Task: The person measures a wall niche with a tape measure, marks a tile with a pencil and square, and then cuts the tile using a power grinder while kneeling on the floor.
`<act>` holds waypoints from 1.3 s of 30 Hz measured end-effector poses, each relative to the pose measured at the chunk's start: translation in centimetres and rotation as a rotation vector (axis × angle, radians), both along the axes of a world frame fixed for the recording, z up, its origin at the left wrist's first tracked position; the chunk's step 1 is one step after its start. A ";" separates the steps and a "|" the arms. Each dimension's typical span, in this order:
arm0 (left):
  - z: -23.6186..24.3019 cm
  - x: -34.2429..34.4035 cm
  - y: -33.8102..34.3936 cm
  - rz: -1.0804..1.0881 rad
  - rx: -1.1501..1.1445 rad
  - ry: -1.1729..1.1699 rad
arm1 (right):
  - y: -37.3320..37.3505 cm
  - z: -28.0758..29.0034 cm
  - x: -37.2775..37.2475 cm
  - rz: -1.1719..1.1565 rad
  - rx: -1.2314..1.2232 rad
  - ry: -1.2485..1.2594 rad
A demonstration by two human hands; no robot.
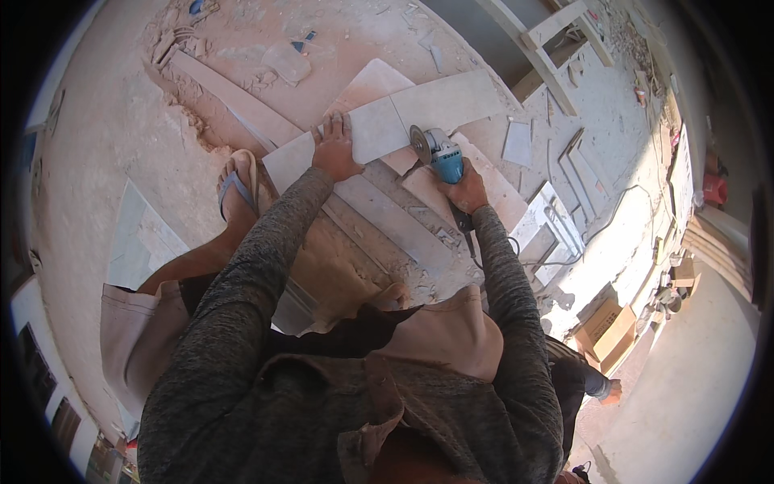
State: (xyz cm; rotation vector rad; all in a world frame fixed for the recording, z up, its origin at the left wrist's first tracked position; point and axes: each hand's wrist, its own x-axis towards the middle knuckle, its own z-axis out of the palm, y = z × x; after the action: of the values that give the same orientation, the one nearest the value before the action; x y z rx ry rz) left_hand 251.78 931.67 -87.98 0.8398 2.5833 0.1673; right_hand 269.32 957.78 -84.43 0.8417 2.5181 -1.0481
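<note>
A long pale tile strip (372, 131) lies slantwise in front of me across other tile pieces, with a thin dark line running across it. My left hand (334, 151) rests flat on the strip left of that line, fingers stretched out. In my right hand (468, 191) is an angle grinder (448, 165) with a blue body and a grey metal head. Its round disc (420, 145) stands on edge close to the strip, right of the line; whether it touches the tile or spins, I cannot tell. Beneath lies another long tile piece (387, 211).
Tile offcuts (518, 143) and dust litter the ground. A cable (617, 216) loops at the right, near a cut tile with an opening (556, 222). Wooden boards (536, 48) frame a pit at the far right. Behind an open cardboard box (617, 335), another person's hand (613, 393) shows.
</note>
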 end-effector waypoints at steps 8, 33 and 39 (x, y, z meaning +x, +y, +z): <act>0.1 -0.1 -0.1 -0.002 -0.013 0.000 | 0.0 0.0 0.1 0.006 0.001 -0.008; -0.5 -0.1 -0.1 -0.026 0.004 0.046 | -0.4 0.1 -1.1 0.026 0.041 -0.089; -0.7 -0.2 -0.2 -0.031 -0.002 0.053 | -0.8 0.1 -2.1 0.022 0.054 -0.048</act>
State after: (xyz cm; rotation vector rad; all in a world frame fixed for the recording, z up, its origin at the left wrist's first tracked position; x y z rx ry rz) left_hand 251.61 931.45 -88.72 0.8940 2.6178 0.1349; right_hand 267.25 957.02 -84.34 0.8414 2.5202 -0.9463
